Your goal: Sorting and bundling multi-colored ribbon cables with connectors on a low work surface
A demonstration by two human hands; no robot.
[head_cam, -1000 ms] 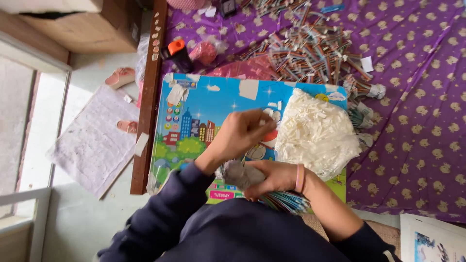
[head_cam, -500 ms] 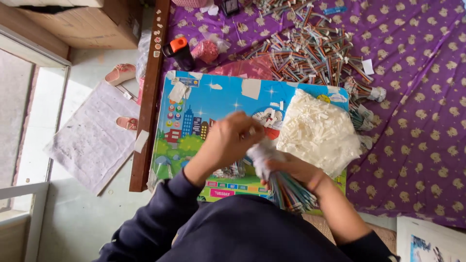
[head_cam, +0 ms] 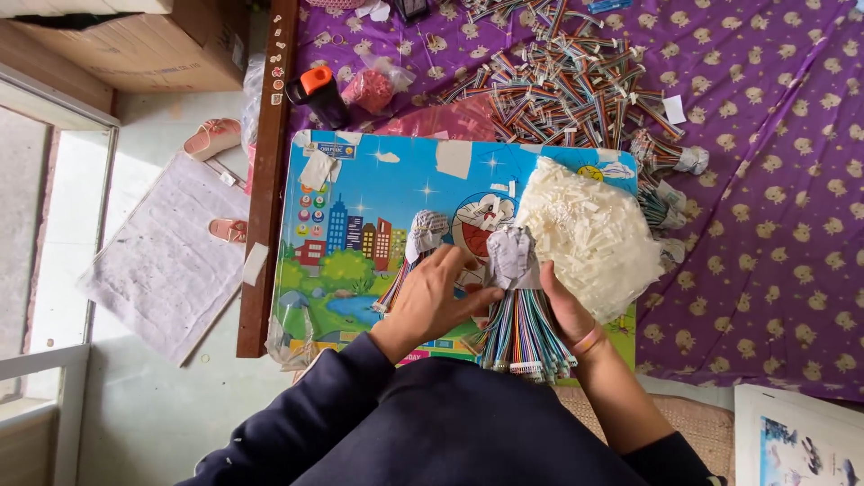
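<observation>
My right hand [head_cam: 565,310] grips a wire bundle [head_cam: 524,328] from its right side; the paper-wrapped end points away from me and the coloured wires fan toward me, lying on the near edge of the board [head_cam: 360,225]. My left hand [head_cam: 434,301] lies on the board just left of the bundle, fingers loose and spread, fingertips touching the bundle near the wrap. Can't tell if it actually pinches anything. Pink band [head_cam: 589,340] on my right wrist.

Just beyond my left hand: a second bundle [head_cam: 416,252], paper-wrapped too, lying slantwise on the board, its wires running under my fingers.

Right half of the board: white heap [head_cam: 589,229] of small plastic pieces, touching my right hand's far side and spilling over the board's right edge.

The board is a colourful cartoon picture panel with taped patches, lying on a purple patterned cloth [head_cam: 774,180].

Beyond the board's far edge: large pile of loose wires [head_cam: 562,85] on the cloth, a few wrapped bundles [head_cam: 670,162] off the far right corner. Far left corner: black bottle with orange cap [head_cam: 317,94], small bag of red bits [head_cam: 371,90].

Left of the board: wooden rail [head_cam: 265,180], then floor with a grey mat [head_cam: 162,256] and a slipper [head_cam: 209,138]. Cardboard box [head_cam: 135,45] far left.
</observation>
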